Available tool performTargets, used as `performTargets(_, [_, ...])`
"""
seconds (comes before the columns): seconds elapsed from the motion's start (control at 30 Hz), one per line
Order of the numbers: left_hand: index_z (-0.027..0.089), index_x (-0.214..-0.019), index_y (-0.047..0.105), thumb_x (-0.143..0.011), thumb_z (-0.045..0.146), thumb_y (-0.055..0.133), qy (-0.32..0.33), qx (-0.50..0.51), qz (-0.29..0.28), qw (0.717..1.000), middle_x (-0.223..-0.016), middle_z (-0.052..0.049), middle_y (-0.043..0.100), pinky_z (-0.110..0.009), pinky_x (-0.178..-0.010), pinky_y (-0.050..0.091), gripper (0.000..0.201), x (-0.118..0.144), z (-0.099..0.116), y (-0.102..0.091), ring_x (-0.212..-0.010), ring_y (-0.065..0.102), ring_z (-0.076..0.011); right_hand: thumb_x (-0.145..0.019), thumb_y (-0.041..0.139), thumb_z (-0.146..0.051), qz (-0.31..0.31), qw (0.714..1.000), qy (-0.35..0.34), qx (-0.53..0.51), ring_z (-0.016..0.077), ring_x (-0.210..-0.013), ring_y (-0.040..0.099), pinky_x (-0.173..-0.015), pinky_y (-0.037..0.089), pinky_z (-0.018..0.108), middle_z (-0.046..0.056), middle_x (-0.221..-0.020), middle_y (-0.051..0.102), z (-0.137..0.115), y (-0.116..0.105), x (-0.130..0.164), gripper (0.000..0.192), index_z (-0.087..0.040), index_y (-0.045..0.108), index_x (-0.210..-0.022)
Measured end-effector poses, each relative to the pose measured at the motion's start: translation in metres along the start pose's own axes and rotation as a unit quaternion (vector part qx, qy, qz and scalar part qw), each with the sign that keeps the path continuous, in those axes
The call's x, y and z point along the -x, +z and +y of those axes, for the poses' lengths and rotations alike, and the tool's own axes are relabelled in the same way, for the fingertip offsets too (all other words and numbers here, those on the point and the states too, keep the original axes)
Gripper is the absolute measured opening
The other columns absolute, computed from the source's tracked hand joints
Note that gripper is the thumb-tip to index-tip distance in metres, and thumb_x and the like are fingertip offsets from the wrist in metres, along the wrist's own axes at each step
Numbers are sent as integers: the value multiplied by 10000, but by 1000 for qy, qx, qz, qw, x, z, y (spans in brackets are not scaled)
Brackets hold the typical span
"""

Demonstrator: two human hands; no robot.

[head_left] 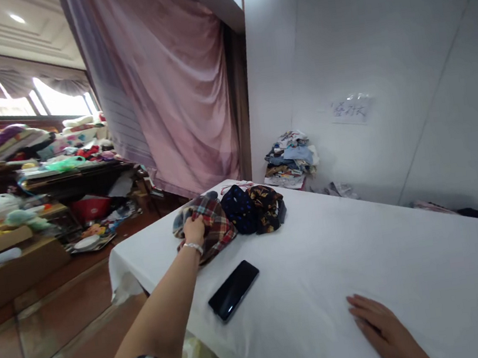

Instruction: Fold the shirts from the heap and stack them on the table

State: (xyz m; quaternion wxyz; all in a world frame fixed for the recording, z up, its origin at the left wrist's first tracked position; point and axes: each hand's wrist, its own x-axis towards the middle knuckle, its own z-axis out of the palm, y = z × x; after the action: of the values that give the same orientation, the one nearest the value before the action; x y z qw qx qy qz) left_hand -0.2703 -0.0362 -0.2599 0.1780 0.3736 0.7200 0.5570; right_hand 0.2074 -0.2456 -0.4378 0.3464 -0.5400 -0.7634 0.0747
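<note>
**White table, one hand on the plaid cloth**

White cloth covers the table (pixel 322 262), which stands against a pale wall with a pink curtain (pixel 172 81) behind its far corner. The left hand (pixel 194 230) reaches out to that corner and pinches the plaid cloth (pixel 212 221), fingers closed on its near edge. Just beside the plaid cloth lie a dark dotted cloth (pixel 238 208) and a floral one (pixel 267 206) — all three touching. Nearer than the plaid cloth, a black phone (pixel 234 290) lies flat close to the table edge. The right hand (pixel 382 328) rests open, palm down, well apart from the plaid cloth. A hard drag toward the body could sweep the phone off the edge — or pull the neighbouring cloths along.
</note>
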Motion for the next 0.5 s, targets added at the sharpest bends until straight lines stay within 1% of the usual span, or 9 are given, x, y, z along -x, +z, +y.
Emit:
performTargets(0.1, [119, -1089, 632, -924, 252, 546, 65, 57, 0, 996, -1016, -70, 686, -341, -809, 547, 228, -2, 49, 12, -899, 649, -185, -838, 584, -397, 11, 997, 29, -66, 351, -1178, 620, -994, 509, 601, -4, -1196, 707, -7, -3, -4, 259, -460, 750, -1027])
performTargets(0.2, [144, -1052, 661, -877, 242, 560, 157, 99, -8, 983, -1022, -48, 707, -295, -873, 505, 224, 14, 108, 29, -951, 632, -182, -796, 625, -410, 17, 989, 66, -128, 374, -1161, 624, -1010, 471, 635, 8, -1141, 728, -15, -8, -8, 217, -468, 769, -949])
performTargets(0.27, [167, -1019, 676, -834, 247, 601, 241, 124, -47, 961, -1011, -19, 717, -275, -902, 486, 216, 39, 149, 45, -955, 628, -171, -762, 665, -434, 18, 979, 106, -172, 385, -1160, 621, -1036, 443, 635, 25, -1122, 734, -22, -12, -10, 193, -457, 779, -916])
performTargets(0.3, [158, -1023, 675, -822, 234, 601, 314, 143, -93, 934, -1008, -25, 721, -285, -910, 484, 227, 56, 168, 54, -950, 630, -175, -745, 688, -443, 18, 970, 134, -202, 385, -1166, 617, -1052, 430, 624, 33, -1127, 733, -25, -14, -11, 197, -449, 781, -918])
performTargets(0.33, [152, -1022, 672, -819, 232, 595, 379, 156, -147, 900, -1002, -29, 723, -294, -914, 484, 232, 77, 185, 65, -945, 634, -178, -733, 709, -448, 25, 956, 164, -243, 377, -1176, 613, -1068, 420, 605, 39, -1139, 729, -28, -16, -12, 220, -443, 778, -941])
performTargets(0.37, [149, -1020, 668, -823, 234, 583, 427, 160, -202, 867, -993, -30, 725, -299, -908, 487, 231, 100, 199, 76, -935, 639, -180, -726, 727, -447, 40, 935, 194, -295, 360, -1185, 612, -1080, 414, 579, 43, -1151, 726, -31, -19, -13, 263, -440, 767, -986])
performTargets(0.4, [149, -1019, 664, -825, 237, 581, 464, 153, -257, 834, -995, -31, 725, -303, -908, 486, 230, 125, 208, 88, -937, 641, -181, -722, 742, -441, 66, 907, 221, -353, 340, -1177, 621, -1080, 421, 552, 46, -1158, 724, -34, -23, -14, 319, -439, 749, -1041])
performTargets(0.43, [150, -999, 665, -827, 241, 580, 488, 134, -304, 807, -983, -32, 726, -303, -895, 488, 213, 153, 213, 100, -924, 643, -182, -720, 753, -437, 98, 872, 242, -415, 319, -1154, 639, -1066, 439, 529, 46, -1159, 724, -36, -27, -15, 376, -438, 723, -1095])
performTargets(0.5, [163, -945, 672, -833, 250, 581, 512, 70, -388, 763, -928, -29, 727, -302, -851, 491, 168, 212, 206, 122, -869, 644, -182, -723, 754, -457, 161, 800, 257, -518, 289, -1105, 667, -1021, 487, 489, 45, -1164, 723, -36, -39, -17, 459, -417, 676, -1174])
